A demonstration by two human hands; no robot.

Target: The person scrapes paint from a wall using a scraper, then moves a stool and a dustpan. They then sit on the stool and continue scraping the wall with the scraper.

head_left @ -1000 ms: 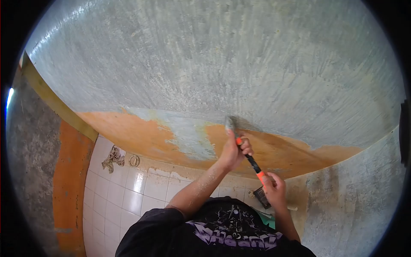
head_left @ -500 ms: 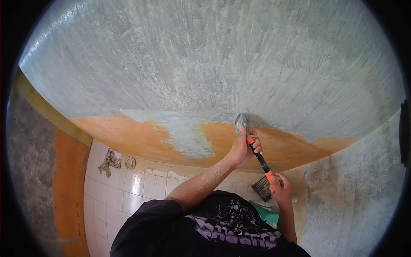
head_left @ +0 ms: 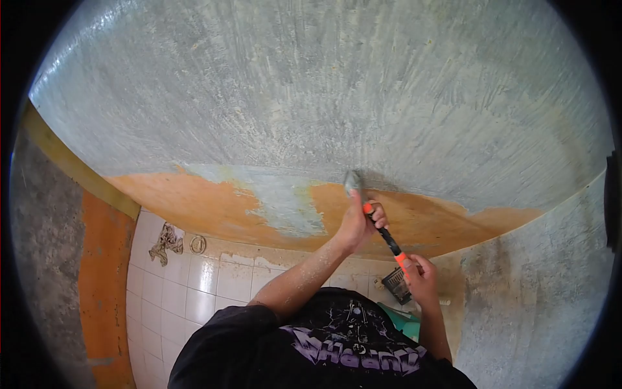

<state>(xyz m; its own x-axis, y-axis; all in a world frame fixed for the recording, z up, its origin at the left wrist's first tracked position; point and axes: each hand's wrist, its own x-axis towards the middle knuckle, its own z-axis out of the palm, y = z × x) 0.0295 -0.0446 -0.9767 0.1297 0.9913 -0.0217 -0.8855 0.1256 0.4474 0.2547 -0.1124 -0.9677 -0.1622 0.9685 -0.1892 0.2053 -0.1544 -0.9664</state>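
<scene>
A long-handled scraper [head_left: 389,240] with a black and orange handle slants up toward the wall [head_left: 311,104]. Its metal head [head_left: 352,181] is at the wall, near the border between the grey scraped surface and the orange paint [head_left: 214,201]; the head looks blurred. My left hand [head_left: 360,225] is closed round the upper handle, thumb stretched along it toward the head. Lower down, my right hand [head_left: 420,279] grips the orange end of the handle. Pale flecks cover my left forearm.
White floor tiles [head_left: 170,295] lie below, with a crumpled rag [head_left: 166,244] and a ring-shaped object [head_left: 197,244] near the wall's foot. A dark slotted object [head_left: 396,285] and something green [head_left: 403,320] are beside my right arm. Side walls rise left and right.
Both hands and the scraper have shifted a little to the left, the scraper's head moving furthest. The head looks more blurred than before.
</scene>
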